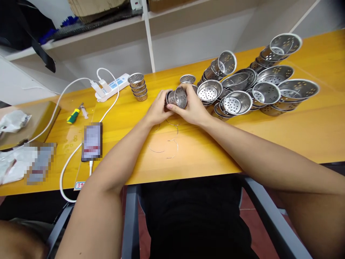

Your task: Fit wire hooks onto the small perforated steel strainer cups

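- The cup [181, 98] should be light and stiff, not fragile, but its smooth metal may slip a little.
- A good hold is around the outer wall, just below the rim.
- It looks silver, shiny and round, with small holes; if another one is nested with it, I cannot tell.
- It is tilted above the desk [199, 158], between the two hands.
- The left hand [159, 108] and the right hand [196, 106] have fingers partly closed around it.
- Thin curved wires [177, 146] lie near.
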The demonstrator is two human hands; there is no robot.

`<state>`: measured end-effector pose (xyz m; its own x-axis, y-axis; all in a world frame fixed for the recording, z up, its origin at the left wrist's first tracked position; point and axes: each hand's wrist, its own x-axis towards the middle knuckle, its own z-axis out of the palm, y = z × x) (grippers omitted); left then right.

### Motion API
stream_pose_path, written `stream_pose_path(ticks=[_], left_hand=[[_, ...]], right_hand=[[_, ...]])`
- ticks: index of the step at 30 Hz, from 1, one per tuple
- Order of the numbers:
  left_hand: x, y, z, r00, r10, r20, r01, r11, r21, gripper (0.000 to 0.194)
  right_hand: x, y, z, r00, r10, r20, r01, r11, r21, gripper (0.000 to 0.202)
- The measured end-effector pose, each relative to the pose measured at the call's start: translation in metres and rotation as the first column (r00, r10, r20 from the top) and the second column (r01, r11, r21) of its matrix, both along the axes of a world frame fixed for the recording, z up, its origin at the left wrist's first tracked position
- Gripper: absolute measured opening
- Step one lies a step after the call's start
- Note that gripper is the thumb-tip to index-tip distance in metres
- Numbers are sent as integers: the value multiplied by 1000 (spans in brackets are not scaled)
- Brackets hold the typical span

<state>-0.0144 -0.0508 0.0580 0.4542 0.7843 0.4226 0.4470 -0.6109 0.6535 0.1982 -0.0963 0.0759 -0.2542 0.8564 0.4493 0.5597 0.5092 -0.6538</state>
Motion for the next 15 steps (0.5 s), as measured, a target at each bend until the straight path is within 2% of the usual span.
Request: stream_pose_path(ticks=[4,9,11,15], left_hand=[[-12,15,-9,987,128,101,-129,992,4,74],[-20,28,-14,925,339,173,-333,941,-62,65],[-22,32,-17,916,342,210,-333,940,-81,70],[-23,40,-29,921,211,327,-183,976,-115,98]], right_hand=[[2,2,-4,997,-5,80,4,1000,12,88],[7,3,-9,986,64,154,-57,997,-47,93],[8,5,-11,983,69,169,-60,997,-58,92],[10,11,-18,968,91,235,-80,995,-59,79]])
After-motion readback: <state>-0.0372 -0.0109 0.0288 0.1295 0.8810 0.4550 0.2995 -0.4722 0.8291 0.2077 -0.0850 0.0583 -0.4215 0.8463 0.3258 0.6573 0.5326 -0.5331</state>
